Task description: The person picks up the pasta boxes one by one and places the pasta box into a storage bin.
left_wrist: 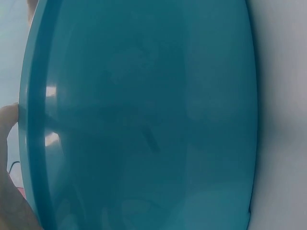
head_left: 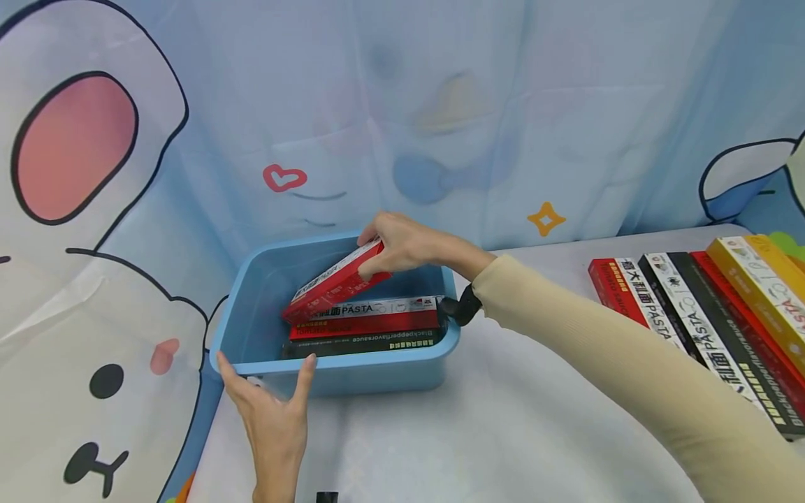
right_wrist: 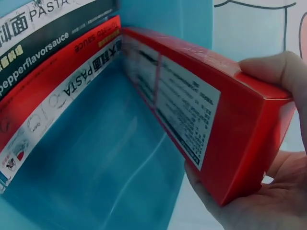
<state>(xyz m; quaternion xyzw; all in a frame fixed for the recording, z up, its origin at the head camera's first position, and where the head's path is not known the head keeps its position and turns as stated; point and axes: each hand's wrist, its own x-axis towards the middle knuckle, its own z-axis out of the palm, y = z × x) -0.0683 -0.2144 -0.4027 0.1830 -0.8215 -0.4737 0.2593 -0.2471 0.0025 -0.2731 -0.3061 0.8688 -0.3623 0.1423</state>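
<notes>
My right hand (head_left: 402,241) grips one end of a red pasta box (right_wrist: 235,139), thumb on one side and fingers on the other. The box slants inside a light blue plastic bin (head_left: 377,377), its raised end up to the right and its low end near the boxes below. Inside the bin, a red tomato sauce pasta box (head_left: 371,325) and a black pepper-flavor sauce pasta box (head_left: 365,344) lie side by side. Thumb and fingers spread, my left hand (head_left: 270,412) touches the bin's front left rim; its other fingertips are hidden.
To the right lie more pasta boxes in a row: a red one (head_left: 619,297), a black one (head_left: 711,328) and a yellow one (head_left: 767,286), among others. A printed curtain (head_left: 472,140) hangs behind the bin. White cloth (head_left: 490,419) covers the table.
</notes>
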